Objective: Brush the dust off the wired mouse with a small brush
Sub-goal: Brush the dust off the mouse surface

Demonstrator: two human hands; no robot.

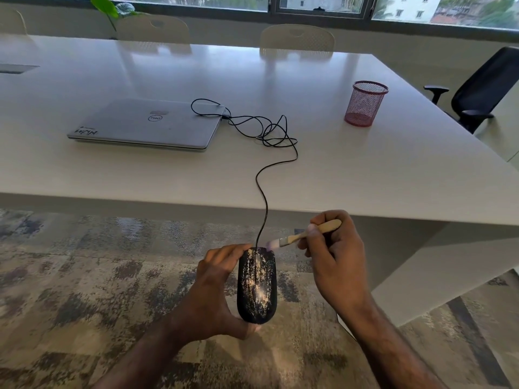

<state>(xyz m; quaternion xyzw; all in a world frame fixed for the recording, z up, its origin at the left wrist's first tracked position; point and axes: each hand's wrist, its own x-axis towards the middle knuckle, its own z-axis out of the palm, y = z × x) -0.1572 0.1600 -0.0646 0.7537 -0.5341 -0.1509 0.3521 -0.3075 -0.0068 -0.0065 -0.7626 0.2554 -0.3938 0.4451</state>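
The left hand (216,287) holds the black wired mouse (257,284) out in front of the table (365,169), above the patterned carpet (84,276); its grip is curled around the mouse's left side, fingers at the front end and thumb under the rear. The mouse's top is streaked with pale dust. The right hand (337,259) pinches the wooden handle of a small brush (303,234), its grip closed around it, and the bristles (blurred here) touch the front right edge of the mouse. The mouse's black cable (265,203) rises over the table edge, lies in loose loops and runs to the right side of a closed grey laptop (148,124). A red mesh pen cup (365,103) stands upright on the table well to the right, apart from the laptop. A black office chair (483,88) sits beyond the table's right corner.
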